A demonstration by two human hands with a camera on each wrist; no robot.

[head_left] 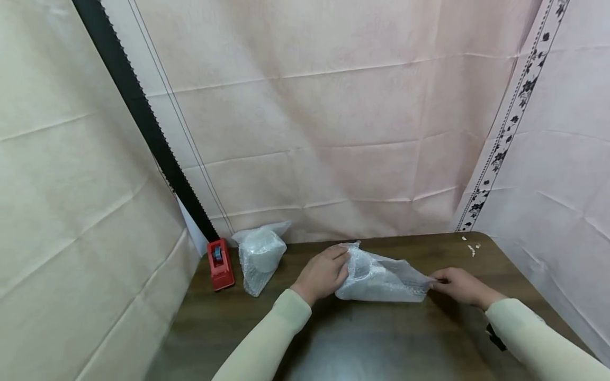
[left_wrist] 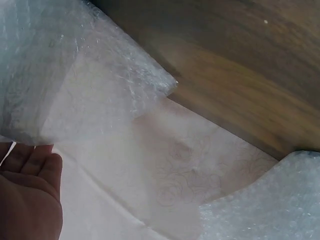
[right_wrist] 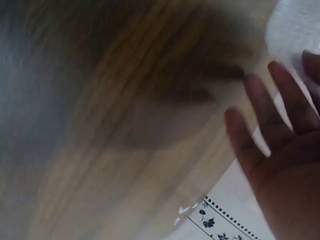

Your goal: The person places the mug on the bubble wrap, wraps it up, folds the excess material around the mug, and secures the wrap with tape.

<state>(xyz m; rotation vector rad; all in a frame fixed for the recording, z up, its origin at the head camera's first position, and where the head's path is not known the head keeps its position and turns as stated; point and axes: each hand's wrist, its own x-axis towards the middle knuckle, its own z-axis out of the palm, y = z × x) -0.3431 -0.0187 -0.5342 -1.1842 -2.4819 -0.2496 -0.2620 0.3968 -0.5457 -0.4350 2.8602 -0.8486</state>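
A bundle of clear bubble wrap (head_left: 381,278) lies on the table, with a loose flap toward its right end. What is inside is hidden by the wrap. My left hand (head_left: 324,272) holds the bundle's left end, thumb in front and fingers over the far side. In the left wrist view, the fingers of the left hand (left_wrist: 32,185) curl at the edge of the bubble wrap (left_wrist: 95,85). My right hand (head_left: 459,287) pinches the flap's right tip. The right wrist view is blurred; there the other fingers of the right hand (right_wrist: 285,135) spread out beside the wrap.
To the left sits a second bubble-wrapped bundle (head_left: 262,254), near the back edge. Beside it stands a red tape dispenser (head_left: 221,264) with a blue roll. Small white scraps (head_left: 472,250) lie at the far right of the brown wooden table (head_left: 371,349). Cloth sheets (head_left: 333,116) hang around it.
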